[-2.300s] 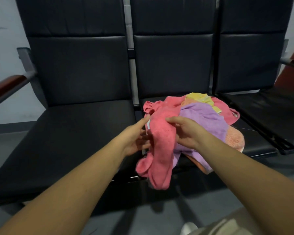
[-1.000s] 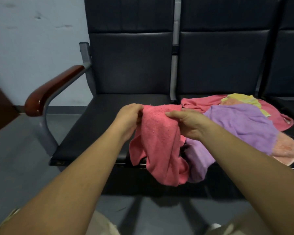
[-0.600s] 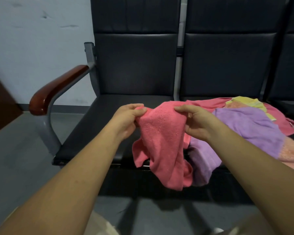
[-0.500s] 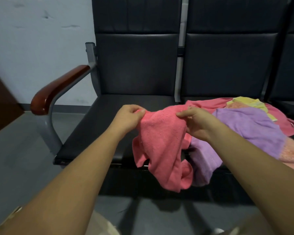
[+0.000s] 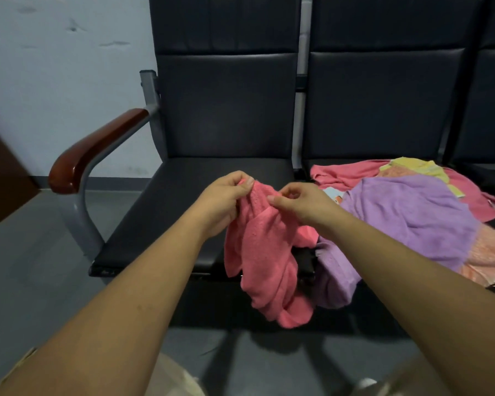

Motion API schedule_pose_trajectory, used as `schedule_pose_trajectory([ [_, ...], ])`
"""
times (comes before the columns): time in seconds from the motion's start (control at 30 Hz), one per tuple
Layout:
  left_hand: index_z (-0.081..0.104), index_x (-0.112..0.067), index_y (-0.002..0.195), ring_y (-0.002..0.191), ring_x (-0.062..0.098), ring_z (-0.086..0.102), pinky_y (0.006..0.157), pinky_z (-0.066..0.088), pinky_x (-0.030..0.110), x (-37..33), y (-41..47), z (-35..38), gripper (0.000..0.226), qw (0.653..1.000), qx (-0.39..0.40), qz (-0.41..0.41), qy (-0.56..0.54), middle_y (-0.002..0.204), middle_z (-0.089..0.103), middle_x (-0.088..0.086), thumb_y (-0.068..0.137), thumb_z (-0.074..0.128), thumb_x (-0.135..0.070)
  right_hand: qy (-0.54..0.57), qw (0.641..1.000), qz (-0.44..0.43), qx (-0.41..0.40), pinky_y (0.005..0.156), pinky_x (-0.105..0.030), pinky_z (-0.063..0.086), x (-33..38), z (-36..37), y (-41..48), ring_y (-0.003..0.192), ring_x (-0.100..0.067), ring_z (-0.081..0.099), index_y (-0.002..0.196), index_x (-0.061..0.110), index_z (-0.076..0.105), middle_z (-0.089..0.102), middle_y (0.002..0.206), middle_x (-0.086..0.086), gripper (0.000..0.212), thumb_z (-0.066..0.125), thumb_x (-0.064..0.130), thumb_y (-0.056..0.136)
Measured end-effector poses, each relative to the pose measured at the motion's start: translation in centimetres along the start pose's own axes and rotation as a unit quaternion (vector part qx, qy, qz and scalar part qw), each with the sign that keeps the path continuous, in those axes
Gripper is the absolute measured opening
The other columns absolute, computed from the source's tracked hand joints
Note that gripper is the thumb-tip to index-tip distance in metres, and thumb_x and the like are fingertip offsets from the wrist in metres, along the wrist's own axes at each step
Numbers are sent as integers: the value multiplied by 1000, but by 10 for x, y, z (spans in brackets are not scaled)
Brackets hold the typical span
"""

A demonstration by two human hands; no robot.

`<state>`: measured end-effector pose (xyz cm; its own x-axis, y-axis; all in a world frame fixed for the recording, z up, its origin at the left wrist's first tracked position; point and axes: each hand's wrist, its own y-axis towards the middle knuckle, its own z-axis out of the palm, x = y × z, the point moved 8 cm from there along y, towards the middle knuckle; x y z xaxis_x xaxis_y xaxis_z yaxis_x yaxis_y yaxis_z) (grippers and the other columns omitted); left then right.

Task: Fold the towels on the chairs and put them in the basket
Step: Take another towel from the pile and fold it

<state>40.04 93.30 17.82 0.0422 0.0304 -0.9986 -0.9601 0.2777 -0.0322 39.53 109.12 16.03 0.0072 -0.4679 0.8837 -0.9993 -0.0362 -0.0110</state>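
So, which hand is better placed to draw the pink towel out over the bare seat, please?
Probably the left hand: it pinches the pink towel nearest the bare seat, while the right hand pinches beside the towel pile.

My left hand (image 5: 226, 201) and right hand (image 5: 300, 204) sit side by side at frame centre. Both pinch the top edge of the crumpled pink terry towel (image 5: 266, 258), which hangs before the front edge of the black padded left chair seat (image 5: 189, 212). The brown wooden armrest (image 5: 95, 150) stands left of that seat, at middle left. On the adjoining black padded chair (image 5: 383, 104), right of centre, lies a pile:

- The purple terry towel (image 5: 406, 221) is on top and nearest, draped over the seat front.
- The second pink towel (image 5: 349, 172) and the yellow cloth (image 5: 412, 164) are behind it.
- The peach towel (image 5: 489, 258) is beneath it, at the right edge.
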Motion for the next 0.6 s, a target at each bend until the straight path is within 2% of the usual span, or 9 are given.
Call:
schedule_pose_trajectory([
  [0.03, 53, -12, 77, 54, 7, 53, 52, 48, 19, -1, -1, -3, 29, 1000, -15, -1, -16, 65, 56, -1, 105, 45, -10, 3, 1000, -13, -5, 50, -20, 42, 3, -4, 0, 50, -4, 51, 75, 16, 67, 60, 60, 5, 17, 77, 25, 85],
  [0.1, 52, -11, 74, 57, 9, 54, 54, 49, 21, -4, 0, -15, 31, 997, -60, -3, -48, 66, 56, 1, 105, 46, -9, 4, 999, -17, -34, 50, -19, 41, 3, -15, 3, 46, -3, 47, 69, 18, 65, 55, 56, 5, 19, 72, 12, 86],
  [0.2, 58, -3, 82, 69, 19, 56, 69, 49, 32, 2, 3, -51, 24, 981, -163, -43, -97, 75, 56, 8, 103, 48, -10, 103, 989, 62, -88, 56, -29, 42, -16, -29, 4, 53, -14, 41, 65, 14, 59, 46, 58, -2, 23, 60, 5, 86],
  [0.27, 62, -1, 93, 78, 27, 58, 76, 50, 37, 5, 1, -83, 25, 970, -225, -64, 61, 84, 59, 13, 103, 49, -20, 279, 943, 156, -89, 57, -31, 46, -34, -28, -1, 58, -18, 44, 71, 11, 54, 47, 65, -7, 20, 49, 1, 88],
  [0.33, 59, -9, 89, 85, 33, 62, 80, 57, 44, -2, -8, -103, 28, 933, -252, -57, 252, 90, 62, 12, 102, 47, -32, 424, 876, 223, -51, 70, -35, 56, -46, -19, -7, 71, -21, 55, 80, 7, 55, 55, 77, -10, 21, 39, -1, 91],
  [0.37, 56, -11, 87, 89, 35, 63, 81, 59, 48, -5, -11, -107, 28, 921, -260, -51, 286, 91, 62, 12, 101, 47, -34, 466, 851, 238, -39, 72, -36, 58, -48, -16, -10, 78, -23, 60, 85, 5, 58, 59, 84, -11, 22, 37, -3, 89],
  [0.43, 54, -15, 87, 97, 36, 64, 84, 58, 55, -6, -17, -111, 25, 930, -269, -37, 247, 96, 63, 13, 102, 47, -33, 507, 826, 245, -30, 63, -39, 60, -48, -11, -15, 85, -27, 62, 89, -1, 60, 63, 89, -15, 31, 35, -9, 75],
  [0.5, 55, -16, 89, 96, 33, 63, 88, 56, 51, -6, -19, -117, 20, 945, -278, -8, 172, 98, 63, 14, 103, 47, -28, 514, 821, 246, -34, 54, -41, 60, -47, -7, -23, 76, -32, 64, 81, -3, 56, 65, 75, -21, 34, 25, -13, 68],
  [0.6, 55, -21, 87, 86, 23, 53, 74, 46, 38, -9, -24, -123, 18, 960, -272, 44, 49, 93, 59, 8, 102, 49, -14, 516, 813, 267, -40, 45, -41, 55, -46, -5, -35, 53, -31, 68, 73, -7, 53, 63, 61, -23, 37, 17, -10, 83],
])
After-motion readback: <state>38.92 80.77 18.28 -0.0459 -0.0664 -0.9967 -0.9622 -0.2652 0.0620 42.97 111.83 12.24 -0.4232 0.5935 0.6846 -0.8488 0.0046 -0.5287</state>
